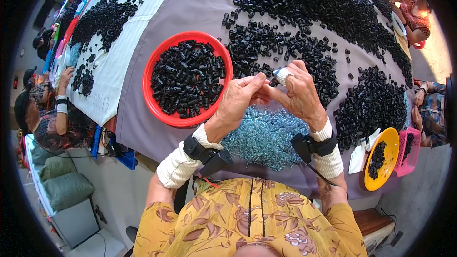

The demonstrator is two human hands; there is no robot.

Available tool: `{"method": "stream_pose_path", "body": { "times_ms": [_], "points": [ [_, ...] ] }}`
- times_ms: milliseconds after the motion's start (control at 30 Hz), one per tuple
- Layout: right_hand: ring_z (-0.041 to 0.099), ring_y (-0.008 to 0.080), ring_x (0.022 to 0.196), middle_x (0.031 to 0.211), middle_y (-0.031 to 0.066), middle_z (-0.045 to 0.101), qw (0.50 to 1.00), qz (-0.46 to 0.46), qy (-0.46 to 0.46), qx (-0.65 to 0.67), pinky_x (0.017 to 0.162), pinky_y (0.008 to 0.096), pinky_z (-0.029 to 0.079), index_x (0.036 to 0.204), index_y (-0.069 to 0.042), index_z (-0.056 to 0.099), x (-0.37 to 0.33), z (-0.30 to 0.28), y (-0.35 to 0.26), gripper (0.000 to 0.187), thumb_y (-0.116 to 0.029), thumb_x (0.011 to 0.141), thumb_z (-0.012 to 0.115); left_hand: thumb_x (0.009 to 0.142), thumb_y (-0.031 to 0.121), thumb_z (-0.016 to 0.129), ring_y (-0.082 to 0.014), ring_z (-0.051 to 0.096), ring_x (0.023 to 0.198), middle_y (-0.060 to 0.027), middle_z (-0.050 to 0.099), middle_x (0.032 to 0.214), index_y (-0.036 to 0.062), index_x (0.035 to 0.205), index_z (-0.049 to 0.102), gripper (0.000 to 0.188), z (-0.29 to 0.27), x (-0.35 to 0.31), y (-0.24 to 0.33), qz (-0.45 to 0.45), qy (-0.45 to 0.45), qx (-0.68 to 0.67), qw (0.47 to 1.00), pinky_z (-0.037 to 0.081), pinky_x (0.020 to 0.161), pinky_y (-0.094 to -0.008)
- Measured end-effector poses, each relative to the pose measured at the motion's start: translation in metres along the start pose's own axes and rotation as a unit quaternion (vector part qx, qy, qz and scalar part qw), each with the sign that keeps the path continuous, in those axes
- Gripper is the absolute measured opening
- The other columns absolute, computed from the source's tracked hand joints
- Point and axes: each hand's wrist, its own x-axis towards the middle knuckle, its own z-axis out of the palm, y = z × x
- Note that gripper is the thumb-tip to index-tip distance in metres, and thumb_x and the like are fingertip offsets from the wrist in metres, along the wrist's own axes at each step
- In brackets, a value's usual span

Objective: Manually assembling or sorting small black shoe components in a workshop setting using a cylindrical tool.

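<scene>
My left hand (239, 99) and my right hand (301, 91) meet above the near edge of the table, fingertips pinched together. Between them sits a small black part (273, 82), mostly covered by the fingers. A white wrap with a blue edge (283, 74) covers a finger of my right hand. Directly beneath both hands lies a heap of small translucent blue-green pieces (266, 140), too fine to make out singly. To the left of my left hand stands a red round tray (148, 100) full of small black cylindrical parts (188, 78).
Loose black parts (304, 0) spread over the grey cloth (190, 7), with another heap (371, 102) at right. A yellow plate (391, 150), a pink basket (404, 169) and white cloth (358, 158) lie right. People (52, 119) sit at both sides.
</scene>
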Motion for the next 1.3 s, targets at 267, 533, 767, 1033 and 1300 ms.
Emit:
{"method": "stream_pose_path", "body": {
  "times_ms": [267, 533, 767, 1033, 1300],
  "points": [
    [0.052, 0.025, 0.063, 0.062, 0.0084, 0.052, 0.999, -0.013, -0.042, -0.005, 0.071, 0.0361, 0.04, 0.065, -0.005, 0.054, 0.0, -0.003, 0.001, 0.032, -0.031, 0.07, 0.073, 0.094, 0.023, 0.053, -0.0153, 0.064, 0.078, -0.0087, 0.066, 0.089, -0.0015, 0.096, 0.062, 0.027, -0.005, 0.0, -0.003, 0.0, -0.071, 0.027, 0.997, 0.053, 0.072, -0.0285],
    [0.053, 0.0299, 0.071, 0.07, 0.0131, 0.056, 0.986, 0.147, -0.021, -0.08, 0.068, 0.0387, 0.039, 0.076, 0.002, 0.059, -0.021, -0.04, 0.046, 0.028, -0.024, 0.076, 0.071, 0.096, 0.02, 0.05, -0.0166, 0.065, 0.076, -0.0105, 0.066, 0.09, -0.0032, 0.106, 0.059, 0.027, -0.039, -0.009, 0.012, 0.096, 0.111, -0.064, 0.987, 0.055, 0.072, -0.0285],
    [0.054, 0.0292, 0.075, 0.073, 0.0122, 0.056, 0.976, 0.157, -0.078, -0.126, 0.069, 0.0387, 0.039, 0.075, 0.002, 0.06, -0.044, -0.029, 0.066, 0.02, -0.015, 0.073, 0.071, 0.092, 0.041, 0.054, -0.015, 0.06, 0.063, -0.0057, 0.061, 0.073, 0.0006, 0.089, 0.061, 0.041, -0.101, -0.034, 0.021, 0.113, 0.26, -0.092, 0.955, 0.053, 0.059, -0.0283],
    [0.055, 0.0238, 0.077, 0.075, 0.008, 0.056, 0.97, 0.07, -0.128, -0.194, 0.073, 0.0364, 0.039, 0.069, -0.005, 0.059, -0.037, -0.003, 0.06, 0.006, -0.008, 0.072, 0.063, 0.093, 0.025, 0.057, -0.0133, 0.06, 0.062, -0.0056, 0.062, 0.073, 0.0019, 0.09, 0.062, 0.024, -0.073, -0.029, 0.026, 0.097, 0.185, -0.065, 0.976, 0.052, 0.06, -0.0259],
    [0.052, 0.0232, 0.077, 0.075, 0.0065, 0.055, 0.968, 0.01, -0.123, -0.218, 0.073, 0.0368, 0.037, 0.07, -0.007, 0.056, -0.034, 0.015, 0.061, 0.01, -0.012, 0.069, 0.065, 0.093, 0.017, 0.055, -0.011, 0.061, 0.068, -0.0043, 0.064, 0.079, 0.0014, 0.095, 0.063, 0.017, -0.039, -0.01, 0.011, 0.055, 0.082, -0.004, 0.995, 0.052, 0.063, -0.0239]
  ]
}}
